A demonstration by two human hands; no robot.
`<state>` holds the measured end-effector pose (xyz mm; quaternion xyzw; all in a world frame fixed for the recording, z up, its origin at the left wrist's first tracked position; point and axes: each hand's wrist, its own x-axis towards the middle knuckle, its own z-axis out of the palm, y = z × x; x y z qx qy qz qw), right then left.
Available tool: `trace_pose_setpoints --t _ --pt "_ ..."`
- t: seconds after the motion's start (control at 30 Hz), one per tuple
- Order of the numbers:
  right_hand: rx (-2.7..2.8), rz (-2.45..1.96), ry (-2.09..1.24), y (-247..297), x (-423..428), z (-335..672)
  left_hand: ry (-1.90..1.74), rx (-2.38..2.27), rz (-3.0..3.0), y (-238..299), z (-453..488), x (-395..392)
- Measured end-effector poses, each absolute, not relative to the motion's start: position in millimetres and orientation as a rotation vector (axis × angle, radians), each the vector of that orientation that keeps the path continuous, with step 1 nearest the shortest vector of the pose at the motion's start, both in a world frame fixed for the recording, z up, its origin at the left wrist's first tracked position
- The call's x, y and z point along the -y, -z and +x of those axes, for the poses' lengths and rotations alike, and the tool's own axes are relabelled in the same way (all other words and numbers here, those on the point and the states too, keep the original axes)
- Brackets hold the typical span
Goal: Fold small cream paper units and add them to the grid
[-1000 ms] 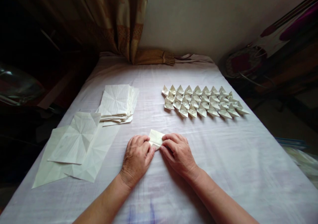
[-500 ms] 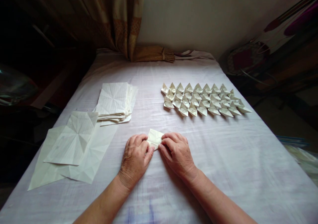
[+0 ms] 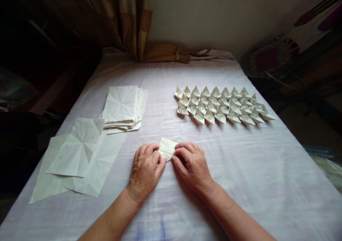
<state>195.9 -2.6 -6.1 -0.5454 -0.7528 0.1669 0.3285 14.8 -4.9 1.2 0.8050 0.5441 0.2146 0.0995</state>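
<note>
A small folded piece of off-white paper (image 3: 167,147) lies near the middle of the cloth-covered surface, creased across its lower part. My left hand (image 3: 146,168) grips its left side, thumb along the near edge and fingers curled over it. On the opposite side, my right hand (image 3: 191,164) pinches the paper's right edge between thumb and fingertips. The curled fingers cover both side edges. Several small folded paper boats (image 3: 220,103) stand in close rows beyond my right hand.
A stack of creased square sheets (image 3: 121,103) sits at the back left. Nearer, more creased sheets (image 3: 80,148) overlap loosely. The pale cloth (image 3: 253,184) covers the whole surface. A gold-brown curtain (image 3: 135,27) hangs at the far edge, against the wall.
Both hands keep their hold on the folded paper, the right hand shifted very slightly to the right. The view has turned a little; the sheets and paper boats lie as before.
</note>
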Motion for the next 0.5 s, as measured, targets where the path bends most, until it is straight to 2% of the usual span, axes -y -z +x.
trace_pose_setpoints --t 0.5 --pt "1.95 -1.455 -0.416 6.0 3.6 192.3 -0.62 -1.633 2.383 -2.8 16.7 2.9"
